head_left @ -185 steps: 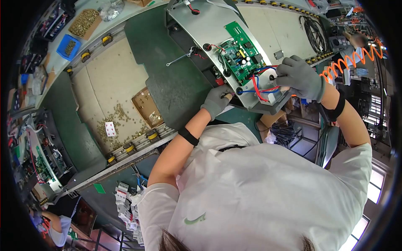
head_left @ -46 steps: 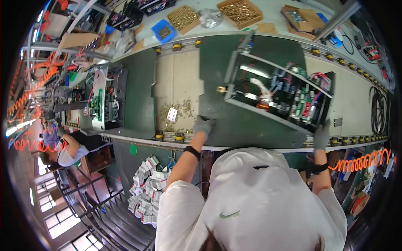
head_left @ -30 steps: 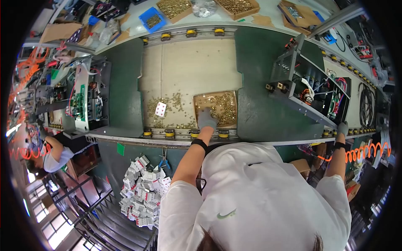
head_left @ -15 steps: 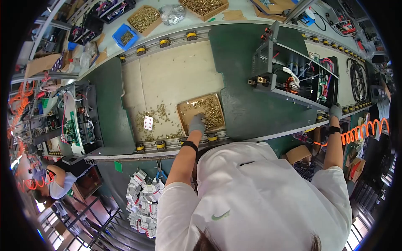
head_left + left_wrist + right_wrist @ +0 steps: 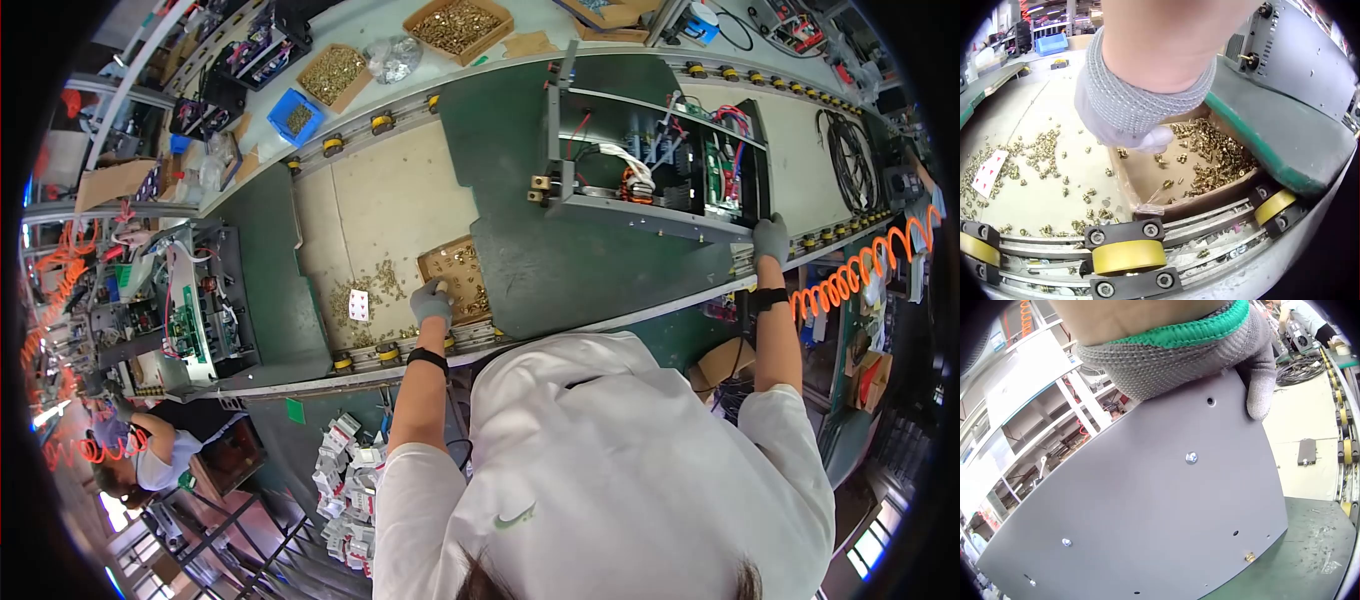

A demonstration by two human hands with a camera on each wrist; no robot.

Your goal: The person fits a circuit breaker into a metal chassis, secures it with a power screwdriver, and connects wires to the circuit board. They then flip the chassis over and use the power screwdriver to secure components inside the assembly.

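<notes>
A grey metal chassis [image 5: 660, 212] with its top uncovered, showing wires and circuit boards, stands on a dark green board [image 5: 560, 280]. At its near right corner the gloved right hand [image 5: 771, 240] grips the edge; in the right wrist view the thumb lies over the side of the grey panel [image 5: 1147, 487]. The gloved left hand [image 5: 432, 303] is at the left side of a cardboard box [image 5: 1141, 194] of brass screws [image 5: 1216, 150]. Its thumb shows in the left wrist view; the other fingers are largely hidden, and what they hold cannot be made out.
Loose screws [image 5: 385, 280] and a playing card [image 5: 358, 305] lie left of the box. Roller rails [image 5: 388, 352] run along the front edge. More screw boxes [image 5: 333, 75] and a blue tray [image 5: 295, 117] stand at the back. Another chassis [image 5: 190, 310] is at left, near another person [image 5: 165, 455].
The green board and chassis have slid left, and the board now covers the right part of the screw box. The left hand has moved from inside the box to its left side.
</notes>
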